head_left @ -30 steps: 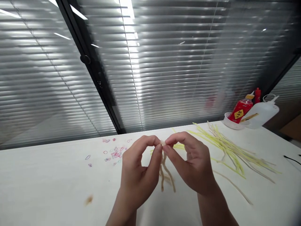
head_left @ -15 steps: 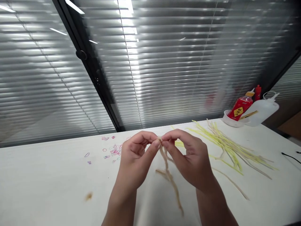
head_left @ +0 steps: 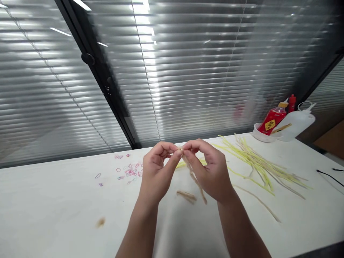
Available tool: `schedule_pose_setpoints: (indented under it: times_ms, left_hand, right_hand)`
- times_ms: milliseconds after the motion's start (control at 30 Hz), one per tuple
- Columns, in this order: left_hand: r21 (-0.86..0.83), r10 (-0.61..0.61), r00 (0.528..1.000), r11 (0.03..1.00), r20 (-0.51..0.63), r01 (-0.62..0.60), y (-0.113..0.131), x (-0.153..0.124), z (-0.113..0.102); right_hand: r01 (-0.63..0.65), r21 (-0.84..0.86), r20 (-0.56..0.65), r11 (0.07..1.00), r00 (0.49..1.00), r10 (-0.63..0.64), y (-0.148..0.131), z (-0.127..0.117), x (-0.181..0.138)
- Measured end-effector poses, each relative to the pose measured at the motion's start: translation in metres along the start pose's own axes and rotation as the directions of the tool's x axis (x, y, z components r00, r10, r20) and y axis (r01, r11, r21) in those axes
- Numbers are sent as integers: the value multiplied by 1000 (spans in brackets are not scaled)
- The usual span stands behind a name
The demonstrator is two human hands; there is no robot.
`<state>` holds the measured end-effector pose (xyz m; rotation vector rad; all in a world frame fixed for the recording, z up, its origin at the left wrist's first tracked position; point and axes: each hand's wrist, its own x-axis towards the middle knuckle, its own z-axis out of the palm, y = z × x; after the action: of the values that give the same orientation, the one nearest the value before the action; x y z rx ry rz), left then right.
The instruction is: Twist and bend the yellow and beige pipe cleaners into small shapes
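Note:
Above the white table, my left hand (head_left: 159,170) and my right hand (head_left: 208,170) meet fingertip to fingertip. Both pinch a beige pipe cleaner (head_left: 195,178) between thumb and forefinger. Its fuzzy strand dangles below the fingers toward the table; the pinched part is mostly covered by my fingertips. On the table under my hands lies a short beige bundle (head_left: 186,196), perhaps folded pipe cleaner pieces. Some yellow pipe cleaners (head_left: 182,164) show behind my hands, partly hidden.
A pile of yellow and beige pipe cleaners (head_left: 258,161) spreads on the right, with a single beige one (head_left: 259,200) nearer. Farther back are a clear bowl (head_left: 264,137), a red-labelled bottle (head_left: 273,120) and a white squeeze bottle (head_left: 298,123). Crayon-like scribbles (head_left: 131,171) mark the white table (head_left: 64,200).
Both hands have shifted slightly up, with the right moving a little left. The dangling pipe cleaner has lifted and swung, so its end hangs higher. The view has shifted slightly.

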<state>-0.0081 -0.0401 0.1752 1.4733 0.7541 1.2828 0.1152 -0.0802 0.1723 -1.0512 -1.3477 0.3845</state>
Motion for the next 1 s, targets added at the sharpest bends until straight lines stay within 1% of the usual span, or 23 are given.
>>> schedule_pose_setpoints:
  times_ms: [100,200,300,367,433,500,567,633,700,867,1000]
  left_hand:
    - [-53,-31,999,998,12,31,-2,4,2]
    - [-106,-63,998,992,-8,62,-2,6,3]
    - [-126,-76,997,989,5,76,-2,7,4]
    - [-125,-75,997,989,9,76,-3,8,4]
    - [-127,-67,998,990,1,67,-3,8,4]
    - [-135,-60,998,989,0,60,-4,7,4]
    - [-138,-58,998,989,7,58,-5,7,3]
    - [-137,-60,998,989,1,60,-6,7,0]
    - [-142,-59,998,988,-22,56,-8,8,-2]
    - [-244,-59,989,970,-133,25,-10,12,-8]
    - [-300,-37,981,954,-192,-23,-11,15,-9]
  right_hand:
    - [-15,6,15,1000,1000,15,3,1,2]
    - [-12,-3,31,1000,999,12,5,0,3]
    - [-41,8,19,999,999,41,7,2,4]
    - [-90,68,-6,994,996,91,10,3,5]
    - [-148,153,-6,977,989,151,12,5,5]
    - [-199,224,35,954,980,196,14,5,5]
    - [-242,257,95,936,970,225,14,2,5]
    - [-274,242,152,931,958,242,13,-2,6]
    - [-279,183,193,942,950,244,11,-7,6]
    - [-219,12,239,976,948,210,7,-20,6]
    - [-172,-25,263,985,949,173,5,-25,5]
